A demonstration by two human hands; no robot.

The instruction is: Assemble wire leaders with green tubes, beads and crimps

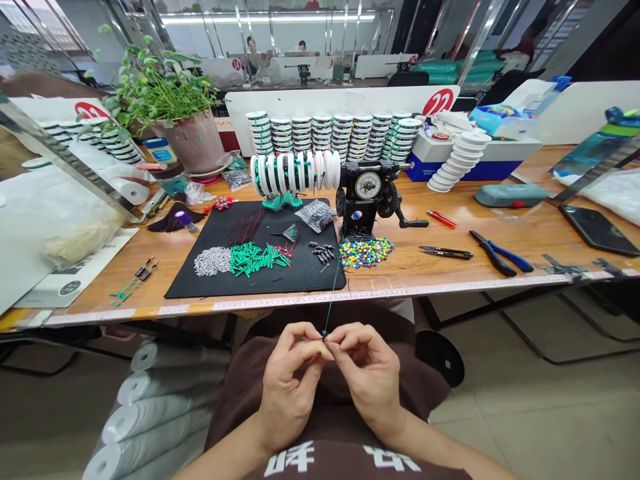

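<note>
Over my lap, just in front of the table edge, my left hand (293, 377) and my right hand (367, 373) meet with fingertips pinched. Between them sits a small dark piece (325, 335), partly covered by the fingers. A thin green line (331, 303) runs taut from it up over the table edge towards the black winding machine (369, 193). Beyond my hands lies a black mat (260, 284) bearing green tubes (255, 259), silvery bits (213, 261), black pieces (323, 252) and a bag of small grey parts (316, 215).
White spools (295, 172) sit on the machine's rod, with spool stacks (323, 137) behind. Colourful beads (366, 253) lie at its base. To the right are thread snips (445, 252), pliers (500, 253) and a phone (600, 229). A potted plant (193, 143) stands back left.
</note>
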